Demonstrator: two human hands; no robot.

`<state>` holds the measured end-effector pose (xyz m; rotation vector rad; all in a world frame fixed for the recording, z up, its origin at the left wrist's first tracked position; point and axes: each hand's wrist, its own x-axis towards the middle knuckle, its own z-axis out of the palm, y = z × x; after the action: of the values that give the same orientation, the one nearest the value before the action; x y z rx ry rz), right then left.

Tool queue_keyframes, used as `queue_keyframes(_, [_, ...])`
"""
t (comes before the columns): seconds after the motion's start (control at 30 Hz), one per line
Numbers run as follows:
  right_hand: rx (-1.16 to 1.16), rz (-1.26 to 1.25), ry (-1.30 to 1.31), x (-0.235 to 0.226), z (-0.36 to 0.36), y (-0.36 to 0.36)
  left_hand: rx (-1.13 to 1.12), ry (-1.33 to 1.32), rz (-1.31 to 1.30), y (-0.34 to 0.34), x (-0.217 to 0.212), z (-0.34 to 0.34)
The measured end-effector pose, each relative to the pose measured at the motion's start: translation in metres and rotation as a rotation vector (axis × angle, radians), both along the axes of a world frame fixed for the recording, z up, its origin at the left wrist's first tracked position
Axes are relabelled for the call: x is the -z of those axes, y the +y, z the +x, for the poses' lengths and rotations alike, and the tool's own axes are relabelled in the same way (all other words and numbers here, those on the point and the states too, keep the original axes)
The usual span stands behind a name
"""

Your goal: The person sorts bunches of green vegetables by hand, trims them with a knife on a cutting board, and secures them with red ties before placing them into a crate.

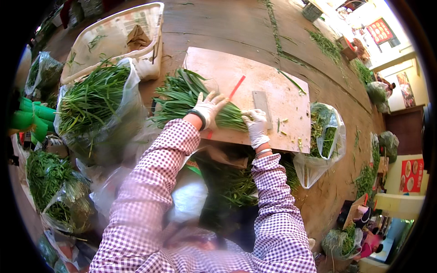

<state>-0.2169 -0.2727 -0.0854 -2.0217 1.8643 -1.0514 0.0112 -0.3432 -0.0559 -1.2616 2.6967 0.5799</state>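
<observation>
A bunch of long-leaved greens [175, 98] lies across a pale wooden board [282, 100], leaves to the left and stem ends to the right. My left hand [208, 108], in a whitish glove, rests on the middle of the bunch with its fingers spread. Around the stem end, the gloved fingers of my right hand [255, 122] are closed. A red strip [237, 88] passes under the greens; its ends show above and below them. Just beyond my right hand lies a flat rectangular metal blade [261, 107], like a cleaver's. Cut green bits are scattered at the board's right side.
On the left, a plastic bag of greens [98, 93] stands against a white plastic crate [157, 50]. Another bag of greens [325, 136] sits by the board's right edge. More greens [241, 184] lie beneath the board's near edge. People and piled greens are far right.
</observation>
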Motion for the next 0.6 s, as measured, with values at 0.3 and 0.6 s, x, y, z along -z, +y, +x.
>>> queue_keyframes(0.3, [0.263,0.0,0.647,-0.016,-0.009,0.003,-0.021,-0.042,0.034,-0.003,0.008,0.0])
queue_keyframes(0.6, [-0.22,0.3,0.518,0.015,0.04,-0.002,-0.063,0.0,-0.054,-0.009,-0.002,0.041])
